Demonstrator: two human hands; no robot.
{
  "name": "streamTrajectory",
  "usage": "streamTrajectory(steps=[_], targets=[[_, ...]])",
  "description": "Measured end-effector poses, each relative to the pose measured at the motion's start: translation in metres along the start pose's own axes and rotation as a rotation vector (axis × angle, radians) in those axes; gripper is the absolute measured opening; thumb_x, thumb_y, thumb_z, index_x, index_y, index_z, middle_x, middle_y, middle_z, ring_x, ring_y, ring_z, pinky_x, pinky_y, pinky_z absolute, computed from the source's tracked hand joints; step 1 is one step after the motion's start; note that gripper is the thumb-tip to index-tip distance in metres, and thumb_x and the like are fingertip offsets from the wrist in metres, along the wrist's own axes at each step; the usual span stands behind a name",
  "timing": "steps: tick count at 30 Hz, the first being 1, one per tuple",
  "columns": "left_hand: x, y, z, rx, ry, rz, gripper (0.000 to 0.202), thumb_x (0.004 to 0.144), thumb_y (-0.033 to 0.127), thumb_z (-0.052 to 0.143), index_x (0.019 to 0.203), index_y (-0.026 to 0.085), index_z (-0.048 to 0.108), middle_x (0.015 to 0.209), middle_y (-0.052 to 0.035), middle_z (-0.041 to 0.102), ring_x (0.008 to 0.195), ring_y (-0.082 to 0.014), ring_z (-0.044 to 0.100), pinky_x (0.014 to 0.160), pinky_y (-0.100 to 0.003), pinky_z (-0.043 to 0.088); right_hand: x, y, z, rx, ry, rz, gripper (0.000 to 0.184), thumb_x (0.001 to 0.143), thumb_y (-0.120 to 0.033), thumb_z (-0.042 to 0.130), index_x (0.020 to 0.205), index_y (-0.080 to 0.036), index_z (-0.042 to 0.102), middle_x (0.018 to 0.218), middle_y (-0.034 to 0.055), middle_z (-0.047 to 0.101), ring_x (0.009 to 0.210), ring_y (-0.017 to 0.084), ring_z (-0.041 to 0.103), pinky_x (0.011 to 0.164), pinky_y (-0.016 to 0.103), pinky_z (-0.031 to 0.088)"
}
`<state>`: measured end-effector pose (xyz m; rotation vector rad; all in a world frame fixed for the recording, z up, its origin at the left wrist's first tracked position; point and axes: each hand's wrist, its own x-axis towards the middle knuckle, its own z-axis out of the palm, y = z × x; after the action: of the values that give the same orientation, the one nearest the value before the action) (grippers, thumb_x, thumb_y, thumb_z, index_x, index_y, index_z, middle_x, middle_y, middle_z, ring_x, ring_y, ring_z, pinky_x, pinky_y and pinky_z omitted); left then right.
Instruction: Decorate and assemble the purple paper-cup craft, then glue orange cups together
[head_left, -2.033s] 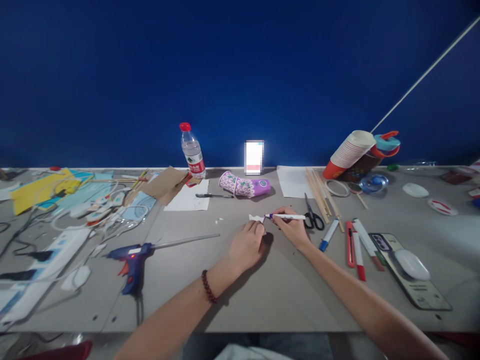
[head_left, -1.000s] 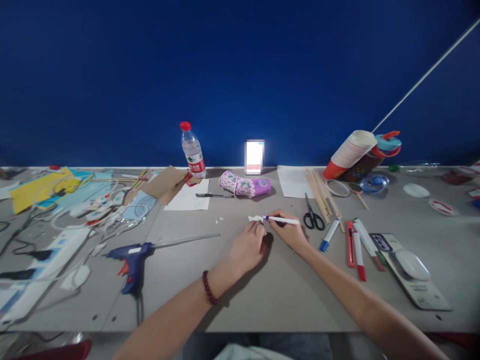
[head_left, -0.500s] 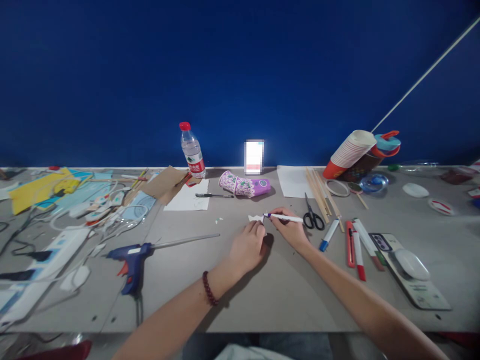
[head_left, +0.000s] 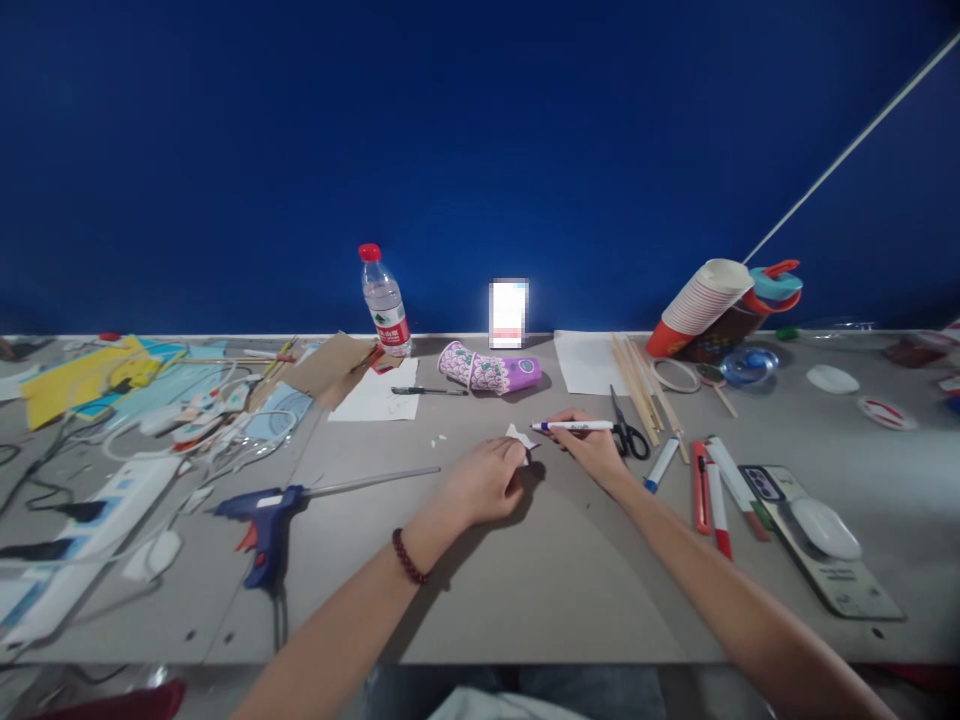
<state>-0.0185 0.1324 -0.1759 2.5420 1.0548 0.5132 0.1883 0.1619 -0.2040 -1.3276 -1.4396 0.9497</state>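
Now, in the head view, the marker (head_left: 589, 425) has moved off the paper piece (head_left: 514, 433), its tip just beside it, whereas half a second ago the tip met its edge. The paper has also turned, and the left wrist has shifted leftward. The left hand (head_left: 484, 482) grasps the paper at the middle of the tabletop (head_left: 540, 590); the right hand (head_left: 589, 450) grips the marker. The paper is small, white and pointed, with purple along its right edge, and partly covered by fingers. The red-capped bottle (head_left: 384, 300) holds clear liquid. The paper cups (head_left: 701, 300) lean, nested together, against a dark lidded cup (head_left: 731, 330) whose contents are hidden.
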Motion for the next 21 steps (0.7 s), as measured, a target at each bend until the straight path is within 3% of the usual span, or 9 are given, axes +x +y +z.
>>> streamTrajectory(steps=[8,21], targets=[[-0.0005,-0.0034,-0.0066,-0.033,-0.020,0.001,0.033,0.071,0.010,0.050,0.103,0.020,0.048,0.096,-0.0068,0.063,0.087,-0.0222,0.060,0.076,-0.031,0.046,-0.0007,-0.0052,-0.0037,-0.019,-0.070,0.012,0.018,0.071,-0.035,0.064,0.069,-0.017,0.066,0.062,0.0021,0.066,0.057,0.014,0.057,0.053,0.025,0.045],[-0.0017,-0.0021,-0.0055,-0.020,-0.002,-0.013,0.030,0.073,0.010,0.048,0.102,0.019,0.049,0.092,-0.0046,0.061,0.083,-0.0205,0.059,0.073,-0.029,0.045,-0.0021,-0.0063,-0.0030,-0.084,-0.056,-0.045,0.017,0.072,-0.033,0.062,0.069,-0.018,0.067,0.062,0.0020,0.066,0.058,0.016,0.057,0.054,0.026,0.044]])
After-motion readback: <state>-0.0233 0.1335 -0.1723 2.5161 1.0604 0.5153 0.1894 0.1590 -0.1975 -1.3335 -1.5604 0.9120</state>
